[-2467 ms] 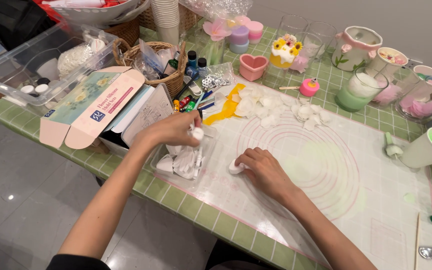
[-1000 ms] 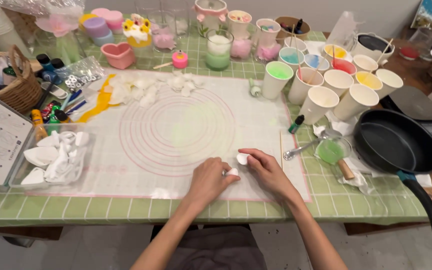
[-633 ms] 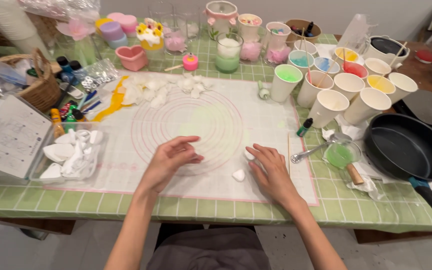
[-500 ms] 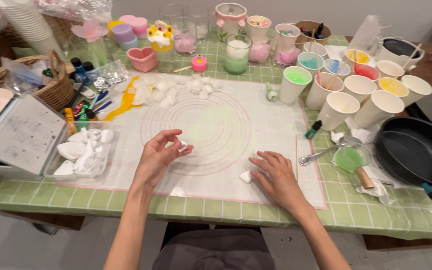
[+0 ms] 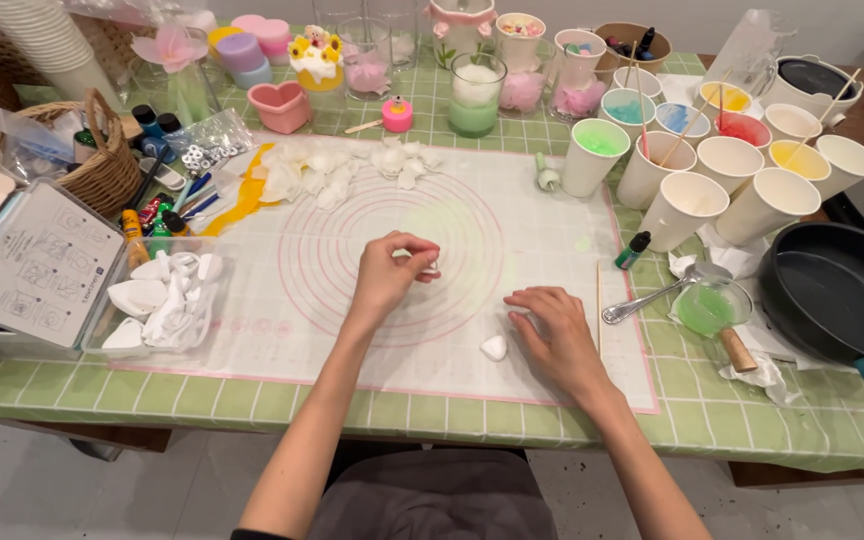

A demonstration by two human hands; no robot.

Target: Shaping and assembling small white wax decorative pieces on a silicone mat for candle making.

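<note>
One small white petal-shaped wax piece

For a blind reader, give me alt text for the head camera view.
The left hand pinches a small white piece above a white mat with pink rings; the right hand rests flat beside another white piece. Paper cups stand right.

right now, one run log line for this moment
left hand: pinching small white piece | right hand: flat on mat | white petal: beside right hand

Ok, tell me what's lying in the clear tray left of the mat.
The clear tray holds a loose heap of white petal-shaped pieces, some curled. What lies beneath the top pieces is covered, and the count cannot be told.
</note>
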